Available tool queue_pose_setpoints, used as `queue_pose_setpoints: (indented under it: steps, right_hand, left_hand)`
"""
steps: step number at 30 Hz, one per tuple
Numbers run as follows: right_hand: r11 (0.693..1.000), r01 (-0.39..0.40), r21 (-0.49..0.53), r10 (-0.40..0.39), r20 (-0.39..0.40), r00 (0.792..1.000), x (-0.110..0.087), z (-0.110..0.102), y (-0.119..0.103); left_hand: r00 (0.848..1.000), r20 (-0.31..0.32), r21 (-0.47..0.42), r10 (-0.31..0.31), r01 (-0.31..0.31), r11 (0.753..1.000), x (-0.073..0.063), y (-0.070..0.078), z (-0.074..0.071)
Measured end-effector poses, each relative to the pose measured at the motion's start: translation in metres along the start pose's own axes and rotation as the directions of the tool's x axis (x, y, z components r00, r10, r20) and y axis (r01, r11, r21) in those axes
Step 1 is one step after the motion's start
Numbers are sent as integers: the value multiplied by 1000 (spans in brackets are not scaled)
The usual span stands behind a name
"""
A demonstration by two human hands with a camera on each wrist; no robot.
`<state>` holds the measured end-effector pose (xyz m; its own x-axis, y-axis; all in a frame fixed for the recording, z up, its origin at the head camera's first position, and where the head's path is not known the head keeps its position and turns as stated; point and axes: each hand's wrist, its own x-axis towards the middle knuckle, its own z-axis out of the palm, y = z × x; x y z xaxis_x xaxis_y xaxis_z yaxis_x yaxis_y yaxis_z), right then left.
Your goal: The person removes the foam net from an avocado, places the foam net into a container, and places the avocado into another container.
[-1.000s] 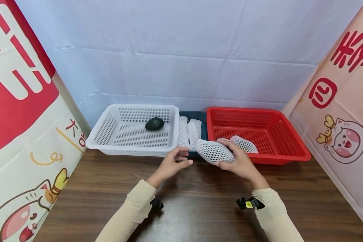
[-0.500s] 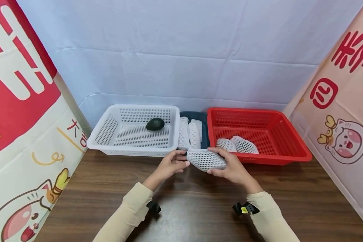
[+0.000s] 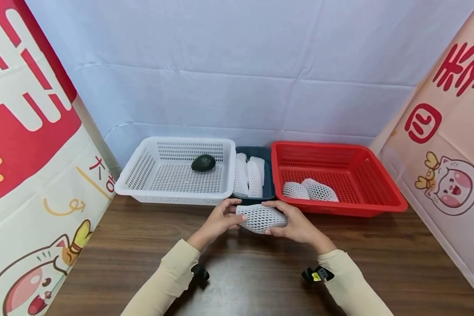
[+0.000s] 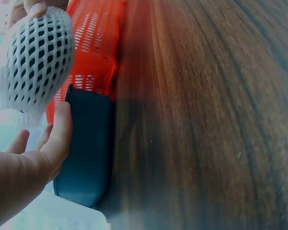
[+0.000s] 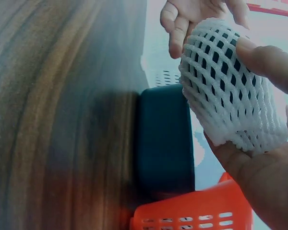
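Note:
In the head view, an avocado in a white foam net (image 3: 260,218) is held over the table in front of the blue bin (image 3: 267,186). My right hand (image 3: 298,224) grips its right end, thumb on the near side and fingers over the top. Dark skin shows through the mesh in both wrist views. At the other end is my left hand (image 3: 220,221), its fingers loosely spread around the net's end; in the left wrist view the left fingers (image 4: 61,122) stand close below the net. Several white foam nets (image 3: 255,177) lie in the bin.
A white basket (image 3: 174,196) on the left holds one bare avocado (image 3: 203,163). On the right, a red basket (image 3: 359,208) contains two netted fruits (image 3: 320,190) near its front left corner. Both baskets flank the bin on the wooden table (image 3: 260,281), before a pale cloth backdrop.
My right hand has carried the netted avocado left and nearer, out from the red basket's front corner to my left hand. The left hand has stayed almost in place.

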<state>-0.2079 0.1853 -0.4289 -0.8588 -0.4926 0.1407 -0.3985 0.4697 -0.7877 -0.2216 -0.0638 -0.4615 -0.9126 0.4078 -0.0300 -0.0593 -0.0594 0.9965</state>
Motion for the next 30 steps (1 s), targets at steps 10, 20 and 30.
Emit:
queue_pose_setpoints:
  steps: [10, 20, 30]
  right_hand:
    - [1000, 2, 19, -2, 31, 1000, 4, 7, 5]
    - [1000, -1, 5, 1, 89, 996, 5, 13, -4]
    - [999, 23, -35, -20, 96, 995, 8, 17, 13]
  left_hand:
    - [998, 24, -27, -58, 59, 998, 2, -5, -2]
    - [996, 71, 49, -53, 50, 998, -8, 12, 5]
    - [999, 32, 107, -22, 19, 994, 1, -13, 0]
